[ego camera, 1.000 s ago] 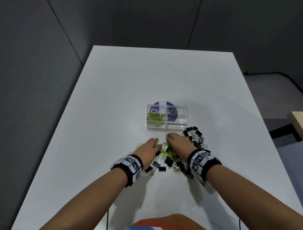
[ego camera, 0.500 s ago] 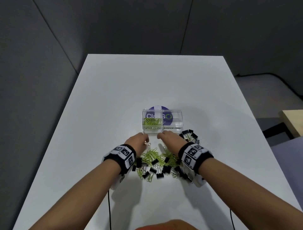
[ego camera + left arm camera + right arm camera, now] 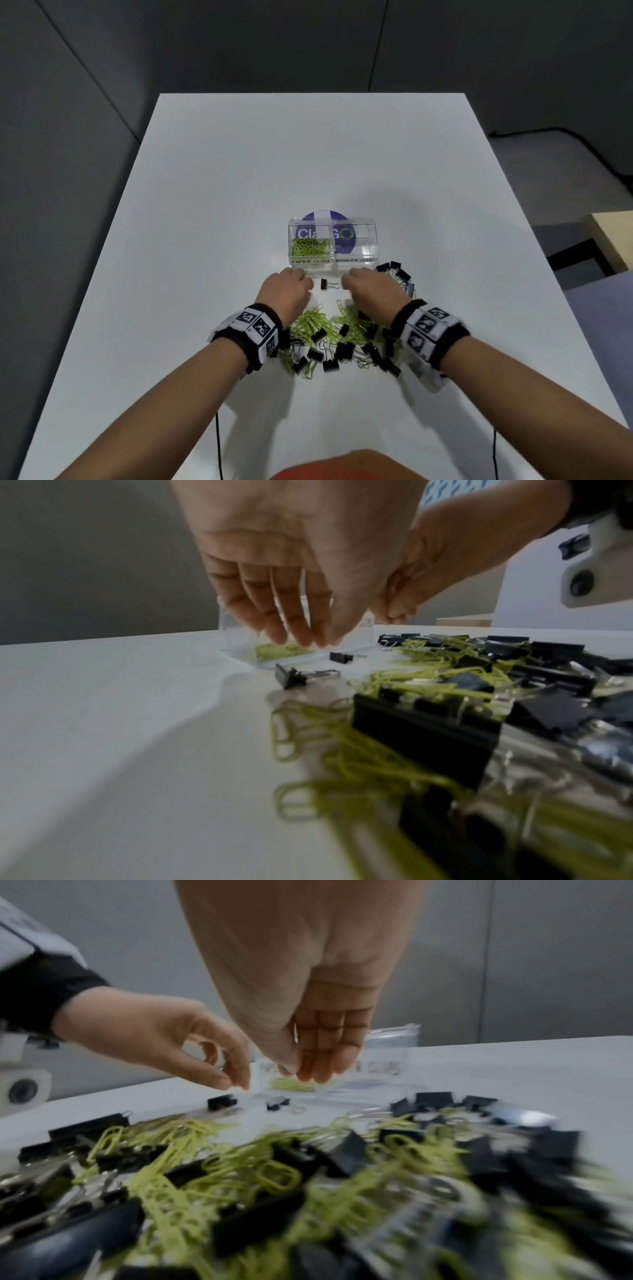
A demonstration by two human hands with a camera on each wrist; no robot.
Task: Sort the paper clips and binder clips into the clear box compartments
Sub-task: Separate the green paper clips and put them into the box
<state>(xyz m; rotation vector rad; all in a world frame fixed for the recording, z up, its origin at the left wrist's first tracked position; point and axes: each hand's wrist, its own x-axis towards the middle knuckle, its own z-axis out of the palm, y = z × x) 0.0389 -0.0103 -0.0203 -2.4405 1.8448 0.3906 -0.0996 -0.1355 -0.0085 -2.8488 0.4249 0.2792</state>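
The clear box (image 3: pixel 356 261) stands mid-table, with green paper clips (image 3: pixel 310 247) in its left compartment and a bare right one. Just in front of it hover my left hand (image 3: pixel 305 279) and right hand (image 3: pixel 347 281), fingers pointing down, nothing visible in either. One black binder clip (image 3: pixel 327 284) lies on the table between them. In the left wrist view my left hand (image 3: pixel 308 639) hangs before the box (image 3: pixel 240 642). The right wrist view shows my right hand (image 3: pixel 301 1073) with straight fingers. The mixed pile (image 3: pixel 337 334) of green paper clips and black binder clips lies under my wrists.
More black binder clips (image 3: pixel 397 270) curve round the right of my right hand. A second loose binder clip (image 3: pixel 291 673) lies near the left fingers. The white table (image 3: pixel 308 154) stretches beyond the box. Grey partition walls stand around, and a wooden surface (image 3: pixel 613 240) sits at right.
Both hands moved from the pile forward to the box front. The binder clip seen at my left fingertips half a second ago now lies on the table between the hands.
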